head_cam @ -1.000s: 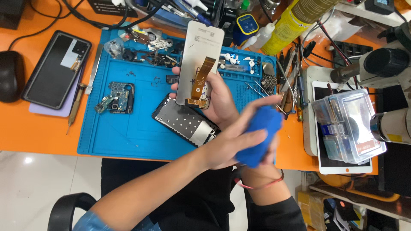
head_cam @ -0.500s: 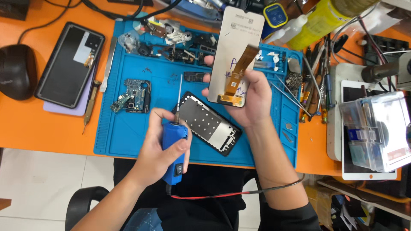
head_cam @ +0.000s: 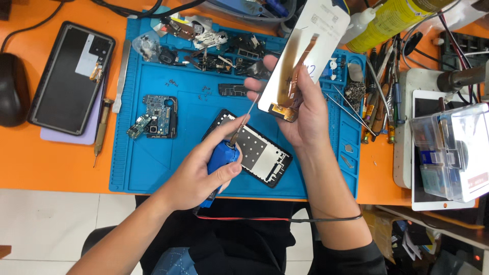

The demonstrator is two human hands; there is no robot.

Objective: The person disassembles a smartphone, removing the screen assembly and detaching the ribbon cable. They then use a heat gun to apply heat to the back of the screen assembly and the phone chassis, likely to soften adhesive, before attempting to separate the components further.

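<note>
My right hand (head_cam: 305,114) holds a white phone display panel (head_cam: 318,35) upright over the blue work mat (head_cam: 153,158), its back facing me, with a copper-coloured flex cable (head_cam: 295,76) running down it. My left hand (head_cam: 196,173) grips a blue-handled tool (head_cam: 221,158) whose thin metal tip (head_cam: 249,109) points up at the panel's lower edge. A red and black cord (head_cam: 254,219) trails from the tool across my lap. Below both hands a black phone frame (head_cam: 254,150) with a silvery plate lies on the mat.
A small circuit board (head_cam: 158,116) and loose parts (head_cam: 204,48) lie on the mat. A black phone (head_cam: 69,76), a screwdriver (head_cam: 100,130) and a mouse (head_cam: 12,89) are at the left. Tweezers and tools (head_cam: 377,102), a yellow bottle (head_cam: 392,20) and a clear plastic box (head_cam: 448,147) are at the right.
My left hand has turned the blue tool and raised its tip from near the mat's front edge up to the panel's lower end. My right hand has kept hold of the panel.
</note>
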